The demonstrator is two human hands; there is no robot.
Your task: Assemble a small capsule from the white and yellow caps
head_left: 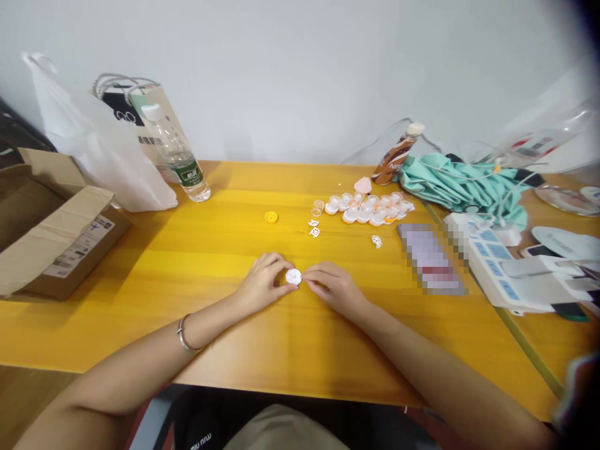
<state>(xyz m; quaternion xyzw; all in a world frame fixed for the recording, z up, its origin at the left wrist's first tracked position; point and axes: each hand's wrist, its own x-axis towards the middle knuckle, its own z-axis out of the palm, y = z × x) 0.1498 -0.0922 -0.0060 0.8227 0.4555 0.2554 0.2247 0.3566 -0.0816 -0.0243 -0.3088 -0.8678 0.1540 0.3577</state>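
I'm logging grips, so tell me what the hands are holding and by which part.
The left hand pinches a small white disc by its rim. The right hand is at the opposite edge; whether it grips there cannot be told.

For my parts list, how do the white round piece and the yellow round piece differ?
The white round piece is held in the left hand; the yellow round piece rests on the glossy yellow table. The yellow piece is farther away than the white one. Both look small.
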